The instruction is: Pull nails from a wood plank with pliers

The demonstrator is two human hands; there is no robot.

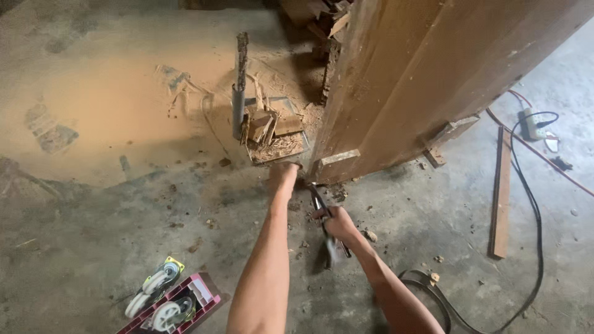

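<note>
A red box of caster wheels (173, 303) lies nearest; left hand (283, 175) fisted against the wooden panel (402, 80), right hand (337, 221) clamped on pliers (323, 207).

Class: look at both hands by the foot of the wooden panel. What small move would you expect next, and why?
Probably a short swing of the hammer toward the panel's bottom corner. The right hand grips the hammer just short of it, while the left hand is pressed against the base beside the small wooden block.

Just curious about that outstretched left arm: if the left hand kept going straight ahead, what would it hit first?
Probably the small pale wooden block at the big brown wooden panel's bottom corner; the left hand looks nearly there, though depth is unclear.
</note>
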